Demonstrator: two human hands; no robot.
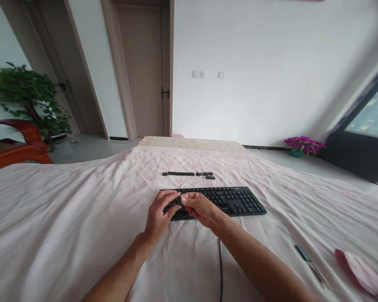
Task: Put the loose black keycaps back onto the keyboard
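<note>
A black keyboard [239, 201] lies in front of me on the pale flowered cloth. My left hand [159, 214] rests over its left end, thumb and forefinger spread with a gap between them. Close against those fingertips, my right hand [198, 206] has thumb and forefinger pinched together above the keys. Whatever sits in that pinch is too small and hidden to make out. Beyond the keyboard, several loose black keycaps [202, 173] lie in a row with a long space bar [185, 173]. One wider keycap [210, 177] sits just nearer than the row.
A cable [221, 268] runs from the keyboard towards me. At the right lie a dark-handled tool with thin metal prongs [303, 253] and a pink cloth [362, 270]. The covering cloth [82, 218] is wrinkled. Farther off stand a wooden chair [34, 140] and purple flowers [304, 144].
</note>
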